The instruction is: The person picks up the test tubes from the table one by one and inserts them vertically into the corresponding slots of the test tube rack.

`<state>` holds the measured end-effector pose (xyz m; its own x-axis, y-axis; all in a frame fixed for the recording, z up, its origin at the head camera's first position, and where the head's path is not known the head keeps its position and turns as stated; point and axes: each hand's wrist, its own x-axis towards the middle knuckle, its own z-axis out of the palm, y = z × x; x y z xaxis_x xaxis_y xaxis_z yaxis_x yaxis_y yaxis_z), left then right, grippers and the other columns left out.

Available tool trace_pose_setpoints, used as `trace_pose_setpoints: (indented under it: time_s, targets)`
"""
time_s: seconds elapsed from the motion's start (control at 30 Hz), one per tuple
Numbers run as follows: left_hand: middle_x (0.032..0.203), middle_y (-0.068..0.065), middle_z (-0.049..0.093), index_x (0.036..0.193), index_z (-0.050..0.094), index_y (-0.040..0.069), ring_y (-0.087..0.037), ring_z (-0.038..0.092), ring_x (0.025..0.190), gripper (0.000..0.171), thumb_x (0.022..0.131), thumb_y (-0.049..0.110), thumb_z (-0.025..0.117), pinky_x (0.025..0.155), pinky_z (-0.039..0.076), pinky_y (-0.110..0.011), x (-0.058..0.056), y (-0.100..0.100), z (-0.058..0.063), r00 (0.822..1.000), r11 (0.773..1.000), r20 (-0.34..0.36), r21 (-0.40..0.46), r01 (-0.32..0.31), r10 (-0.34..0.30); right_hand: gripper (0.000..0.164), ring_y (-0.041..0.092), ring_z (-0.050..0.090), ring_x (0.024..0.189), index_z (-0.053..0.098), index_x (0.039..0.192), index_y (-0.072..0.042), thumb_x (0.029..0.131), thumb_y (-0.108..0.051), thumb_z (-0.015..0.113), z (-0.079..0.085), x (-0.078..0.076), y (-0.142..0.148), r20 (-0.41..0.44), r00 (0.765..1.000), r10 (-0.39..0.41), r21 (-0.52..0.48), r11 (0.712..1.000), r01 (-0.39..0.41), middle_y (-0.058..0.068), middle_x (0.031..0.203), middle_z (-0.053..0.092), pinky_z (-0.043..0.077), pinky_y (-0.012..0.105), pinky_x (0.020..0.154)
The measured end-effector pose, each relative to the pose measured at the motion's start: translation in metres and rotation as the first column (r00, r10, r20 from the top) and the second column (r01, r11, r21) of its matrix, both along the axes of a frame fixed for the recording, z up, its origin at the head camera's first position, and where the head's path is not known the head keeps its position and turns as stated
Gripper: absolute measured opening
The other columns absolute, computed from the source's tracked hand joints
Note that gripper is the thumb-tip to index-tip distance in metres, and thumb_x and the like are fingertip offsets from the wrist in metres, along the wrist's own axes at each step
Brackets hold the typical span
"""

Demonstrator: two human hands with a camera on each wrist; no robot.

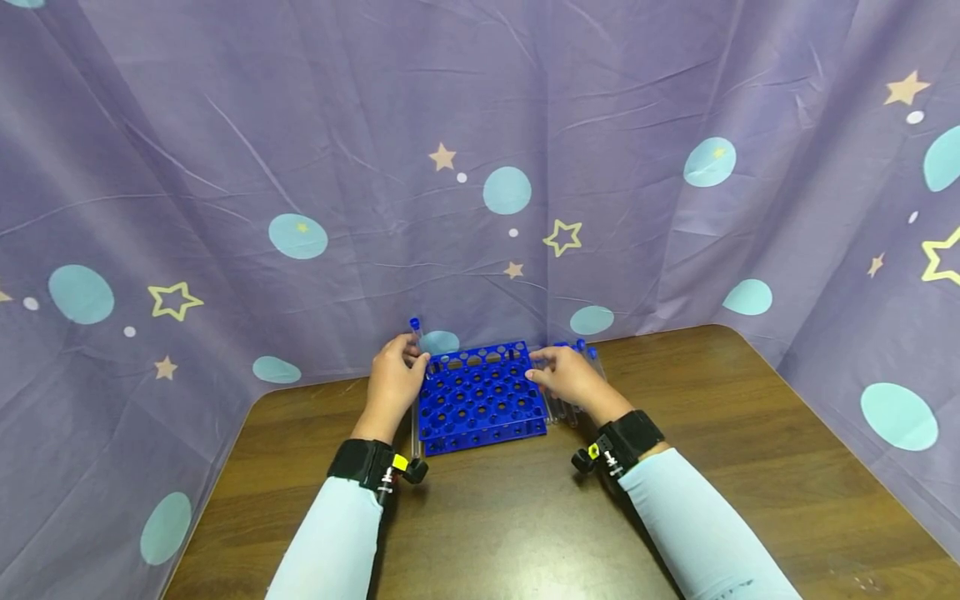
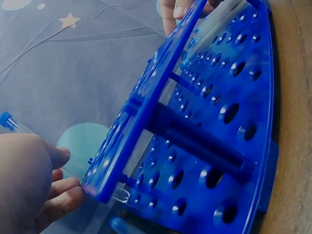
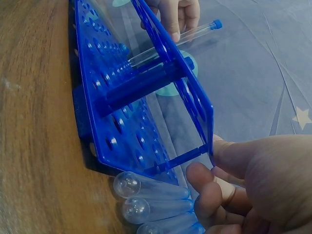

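Along the far edge of the table, head view: blue tube rack, one, two-tiered, standing near that edge's middle. Left hand, at the rack's left end, grip pinching one blue-capped tube. Right hand, at the rack's right end, grip apparently closed on the rack's upper edge. Loose tubes, several, blue-capped, beside the right end; count obscured by the hand. Further clear tube, one, along the left end.

Left wrist view: held tube, tilted, seemingly passed through the upper tier, its rounded end short of the lower tier. Hazard: at this slant the end may land on plastic between holes; pressing then could jam the tube or tip the rack.

Right wrist view: thumb against the upper tier's corner, fingers curled beneath. Three rounded tube ends lying just beside the rack's end. Hazard: should the right grip slip while the left pushes, the rack may slide toward these and set them rolling.
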<state>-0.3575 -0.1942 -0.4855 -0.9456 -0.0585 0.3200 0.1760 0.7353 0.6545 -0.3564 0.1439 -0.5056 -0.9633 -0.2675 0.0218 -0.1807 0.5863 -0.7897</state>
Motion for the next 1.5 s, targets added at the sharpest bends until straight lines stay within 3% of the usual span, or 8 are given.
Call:
trace_pose_setpoints:
  time_s: [0.2,0.53,0.8,0.97,1.1,1.33,1.5]
  targets:
    - [0.125,-0.019,0.076,0.150,0.066,0.001,-0.038,0.078,0.114,0.048,0.107,0.019,0.079,0.098,0.065,-0.055,0.005,-0.005,-0.001,1.000,1.000,-0.009,-0.004,-0.004,0.004,0.048,0.015,0.062,0.056,0.069,0.152,-0.004,0.111,-0.027,0.077,-0.001,-0.001,-0.002,-0.001,1.000,-0.004,0.005,1.000,0.004,0.003,0.077,0.076,0.053,0.033,0.059]
    - [0.106,-0.015,0.080,0.118,0.079,0.002,-0.029,0.074,0.092,0.021,0.109,0.021,0.078,0.084,0.061,-0.045,0.030,-0.016,-0.016,1.000,0.999,0.018,0.043,-0.025,0.024,0.049,0.016,0.063,0.058,0.068,0.153,-0.003,0.110,-0.025,0.077,0.000,0.000,-0.005,0.005,1.000,0.004,-0.007,1.000,-0.004,0.004,0.079,0.077,0.055,0.033,0.060]
    - [0.090,-0.007,0.073,0.107,0.080,0.007,-0.021,0.062,0.076,0.018,0.111,0.024,0.074,0.071,0.050,-0.034,0.047,-0.014,-0.022,0.999,0.999,0.046,0.036,-0.021,0.019,0.049,0.016,0.064,0.059,0.068,0.153,-0.003,0.111,-0.025,0.077,-0.001,0.000,-0.004,0.014,1.000,0.005,-0.002,1.000,-0.005,0.004,0.080,0.078,0.056,0.033,0.061]
    - [0.079,-0.002,0.065,0.100,0.077,0.006,-0.016,0.056,0.068,0.016,0.108,0.020,0.077,0.066,0.046,-0.031,0.053,-0.010,-0.029,0.999,0.997,0.003,0.071,-0.041,0.041,0.049,0.016,0.064,0.060,0.067,0.154,-0.004,0.111,-0.026,0.076,0.000,0.000,-0.004,0.010,1.000,-0.001,0.003,1.000,0.001,0.004,0.081,0.078,0.056,0.033,0.061]
    - [0.077,0.000,0.061,0.096,0.075,0.008,-0.015,0.055,0.066,0.020,0.109,0.023,0.076,0.065,0.045,-0.031,0.056,-0.008,-0.034,0.998,0.993,0.016,0.101,-0.057,0.056,0.049,0.016,0.063,0.059,0.068,0.154,-0.005,0.111,-0.026,0.076,0.001,0.001,-0.004,0.007,1.000,-0.004,0.012,1.000,0.004,0.004,0.080,0.077,0.055,0.033,0.061]
    - [0.074,0.002,0.053,0.087,0.069,0.012,-0.019,0.053,0.066,0.033,0.113,0.032,0.070,0.067,0.045,-0.034,0.059,-0.009,-0.040,0.997,0.993,0.072,0.109,-0.041,0.033,0.049,0.016,0.064,0.059,0.068,0.154,-0.004,0.111,-0.026,0.076,0.002,0.002,-0.003,0.009,1.000,-0.011,0.014,1.000,0.010,0.005,0.080,0.078,0.054,0.032,0.060]
    - [0.073,0.004,0.050,0.082,0.067,0.013,-0.017,0.051,0.068,0.034,0.112,0.029,0.073,0.068,0.043,-0.033,0.056,-0.012,-0.046,0.999,0.992,0.045,0.125,-0.005,-0.001,0.049,0.016,0.063,0.059,0.067,0.154,-0.003,0.111,-0.025,0.076,0.002,0.000,-0.001,0.018,1.000,-0.006,0.004,1.000,0.005,0.006,0.081,0.078,0.052,0.032,0.058]
